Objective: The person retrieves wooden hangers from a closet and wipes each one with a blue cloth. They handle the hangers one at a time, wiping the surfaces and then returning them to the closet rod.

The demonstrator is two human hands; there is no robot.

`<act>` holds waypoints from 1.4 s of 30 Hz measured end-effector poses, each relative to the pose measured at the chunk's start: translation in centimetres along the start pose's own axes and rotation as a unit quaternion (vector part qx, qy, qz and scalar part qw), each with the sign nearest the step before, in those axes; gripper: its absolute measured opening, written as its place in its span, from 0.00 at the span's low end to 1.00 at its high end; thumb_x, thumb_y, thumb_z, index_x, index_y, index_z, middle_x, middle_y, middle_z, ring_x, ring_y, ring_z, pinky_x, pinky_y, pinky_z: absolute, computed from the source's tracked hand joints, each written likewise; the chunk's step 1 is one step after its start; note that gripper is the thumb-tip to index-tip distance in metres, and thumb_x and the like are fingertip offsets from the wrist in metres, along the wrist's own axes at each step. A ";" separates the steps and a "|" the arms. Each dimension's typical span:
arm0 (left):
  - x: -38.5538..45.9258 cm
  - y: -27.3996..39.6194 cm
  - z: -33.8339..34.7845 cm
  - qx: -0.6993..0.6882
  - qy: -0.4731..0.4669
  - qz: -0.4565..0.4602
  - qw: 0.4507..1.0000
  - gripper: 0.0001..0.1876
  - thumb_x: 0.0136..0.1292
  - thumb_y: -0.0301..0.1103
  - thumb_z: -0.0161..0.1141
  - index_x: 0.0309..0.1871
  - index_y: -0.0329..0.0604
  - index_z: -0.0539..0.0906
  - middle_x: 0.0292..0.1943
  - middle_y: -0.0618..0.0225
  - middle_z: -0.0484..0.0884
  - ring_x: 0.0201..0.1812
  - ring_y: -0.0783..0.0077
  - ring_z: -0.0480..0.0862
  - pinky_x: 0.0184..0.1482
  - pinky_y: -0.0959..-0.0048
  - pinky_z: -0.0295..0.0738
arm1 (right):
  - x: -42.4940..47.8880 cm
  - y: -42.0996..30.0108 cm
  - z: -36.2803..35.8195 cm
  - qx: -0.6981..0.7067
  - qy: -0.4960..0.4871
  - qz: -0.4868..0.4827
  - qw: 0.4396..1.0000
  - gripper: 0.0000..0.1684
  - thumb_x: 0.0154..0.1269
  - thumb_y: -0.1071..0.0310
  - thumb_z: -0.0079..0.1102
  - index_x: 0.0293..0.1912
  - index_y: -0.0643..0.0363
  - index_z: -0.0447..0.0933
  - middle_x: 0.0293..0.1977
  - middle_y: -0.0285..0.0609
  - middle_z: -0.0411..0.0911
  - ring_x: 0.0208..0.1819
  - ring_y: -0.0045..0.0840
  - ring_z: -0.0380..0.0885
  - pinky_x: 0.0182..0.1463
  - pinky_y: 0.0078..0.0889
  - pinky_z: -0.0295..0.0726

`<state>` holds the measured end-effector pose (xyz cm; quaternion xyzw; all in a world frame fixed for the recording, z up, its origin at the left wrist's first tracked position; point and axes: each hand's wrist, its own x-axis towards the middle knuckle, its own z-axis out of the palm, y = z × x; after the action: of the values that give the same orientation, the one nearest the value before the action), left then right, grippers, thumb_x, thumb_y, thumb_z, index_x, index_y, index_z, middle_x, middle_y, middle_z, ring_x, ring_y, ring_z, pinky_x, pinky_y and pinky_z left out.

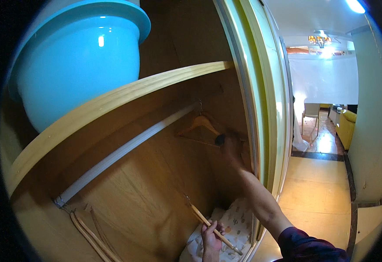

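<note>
My left hand (pixel 212 234) grips a wooden clothes hanger (pixel 224 240) low in the wardrobe; its metal hook points up and left. My right arm reaches into the wardrobe, and my right hand (pixel 233 147) is dim and blurred in shadow. It is at the right end of another wooden hanger (pixel 201 121), which hangs by its hook at the far end of the metal rod (pixel 128 147). A dark round thing (pixel 220 140) shows at that hanger end, by my fingers. Whether the fingers close on anything is hard to see.
A large blue plastic tub (pixel 82 62) stands on the wooden shelf (pixel 119 95) above the rod. More wooden hangers (pixel 89 237) hang at the near end. Patterned cloth (pixel 235 219) lies at the bottom. The sliding door frame (pixel 260 98) edges the right side, beside a hallway floor (pixel 315 183).
</note>
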<state>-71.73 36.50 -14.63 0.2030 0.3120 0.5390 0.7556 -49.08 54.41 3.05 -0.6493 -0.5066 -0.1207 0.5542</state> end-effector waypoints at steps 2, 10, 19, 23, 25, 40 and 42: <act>-0.3 -0.3 -0.5 -0.008 -0.031 -0.019 0.999 0.07 0.68 0.25 0.57 0.44 0.50 0.72 0.32 0.59 0.80 0.28 0.65 0.79 0.26 0.68 0.71 | -0.8 1.7 1.6 0.086 0.029 0.052 0.994 0.20 0.53 0.79 0.61 0.49 0.61 0.76 0.49 0.57 0.75 0.49 0.52 0.76 0.47 0.52 0.75; 1.0 -0.6 -2.2 0.027 0.022 0.012 0.999 0.16 0.63 0.17 0.58 0.52 0.40 0.70 0.33 0.62 0.79 0.29 0.70 0.78 0.30 0.75 0.73 | -14.7 -0.6 -2.2 0.096 -0.152 0.004 0.984 0.19 0.70 0.66 0.61 0.57 0.61 0.71 0.48 0.54 0.80 0.47 0.44 0.81 0.50 0.43 0.81; 4.9 -8.7 -2.2 0.150 -0.033 -0.033 0.988 0.11 0.67 0.35 0.65 0.36 0.49 0.71 0.45 0.67 0.86 0.34 0.79 0.80 0.21 0.84 0.61 | -29.7 12.6 -7.9 0.668 -0.185 0.452 0.562 0.22 0.61 0.75 0.66 0.54 0.66 0.73 0.44 0.46 0.80 0.46 0.33 0.82 0.55 0.36 0.83; 3.4 -18.0 2.0 0.172 -0.105 -0.068 0.977 0.10 0.68 0.38 0.65 0.35 0.48 0.75 0.56 0.64 0.84 0.43 0.82 0.83 0.26 0.85 0.63 | -31.1 19.3 -14.5 0.646 -0.137 0.438 0.610 0.24 0.55 0.82 0.62 0.53 0.69 0.74 0.45 0.48 0.82 0.46 0.31 0.82 0.57 0.33 0.82; 2.5 -20.4 3.1 0.195 -0.096 -0.088 0.972 0.11 0.68 0.38 0.65 0.34 0.48 0.75 0.57 0.63 0.84 0.39 0.82 0.82 0.27 0.85 0.65 | -32.5 20.8 -17.0 0.640 -0.143 0.407 0.636 0.24 0.55 0.77 0.63 0.53 0.69 0.74 0.43 0.48 0.82 0.46 0.31 0.83 0.56 0.33 0.81; -6.2 -29.8 5.3 0.181 -0.195 -0.034 0.964 0.23 0.52 0.15 0.73 0.24 0.49 0.66 0.28 0.76 0.75 0.32 0.81 0.77 0.39 0.79 0.78 | -41.1 23.5 -29.0 0.388 -0.035 0.401 0.829 0.38 0.74 0.49 0.54 0.71 0.66 0.61 0.56 0.49 0.76 0.56 0.29 0.77 0.54 0.33 0.80; -7.1 -30.1 5.7 0.234 -0.199 -0.017 0.951 0.23 0.51 0.16 0.73 0.25 0.49 0.66 0.28 0.77 0.75 0.32 0.82 0.76 0.39 0.80 0.78 | -41.7 22.8 -30.2 0.346 -0.081 0.386 0.851 0.33 0.74 0.53 0.54 0.67 0.67 0.66 0.51 0.48 0.79 0.51 0.27 0.79 0.49 0.32 0.83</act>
<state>-48.70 19.89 -28.06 0.4722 0.2761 0.3860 0.7428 -37.91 10.08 -29.75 -0.5662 -0.2672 0.3390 0.7022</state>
